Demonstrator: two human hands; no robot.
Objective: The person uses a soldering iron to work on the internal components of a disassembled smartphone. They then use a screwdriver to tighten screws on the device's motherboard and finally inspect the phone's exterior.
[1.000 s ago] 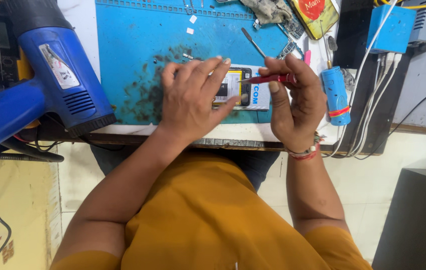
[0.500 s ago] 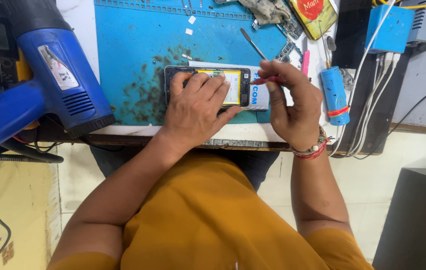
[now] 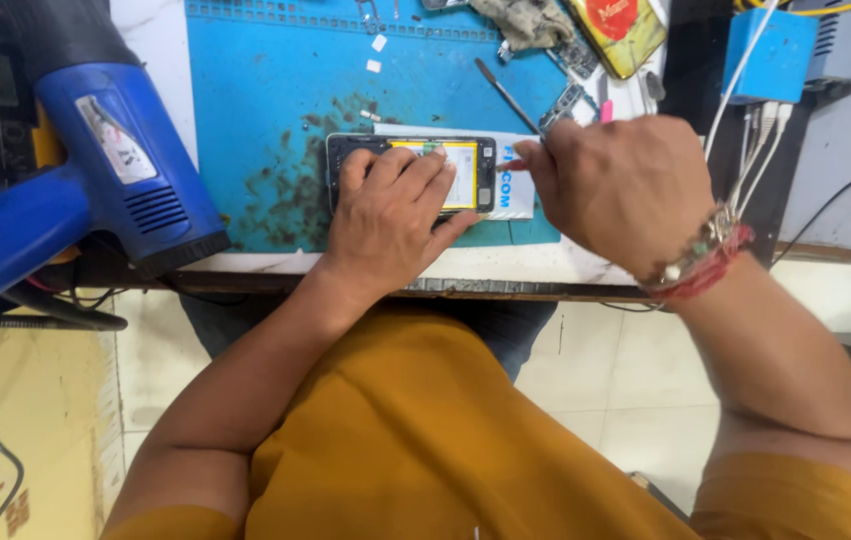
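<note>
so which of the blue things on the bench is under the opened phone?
The flat blue work mat: the opened phone lies on it. The blue heat gun sits off its left edge, the blue box far right.

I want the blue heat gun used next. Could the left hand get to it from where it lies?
Probably yes. The left hand rests flat on the opened phone, and the heat gun lies to its left with only bare blue mat between.

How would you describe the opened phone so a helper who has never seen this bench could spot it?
Find the blue work mat on the bench, right of the blue heat gun. Near its front edge lies the opened phone under the left hand. It alone shows a yellow battery in a black frame.
</note>
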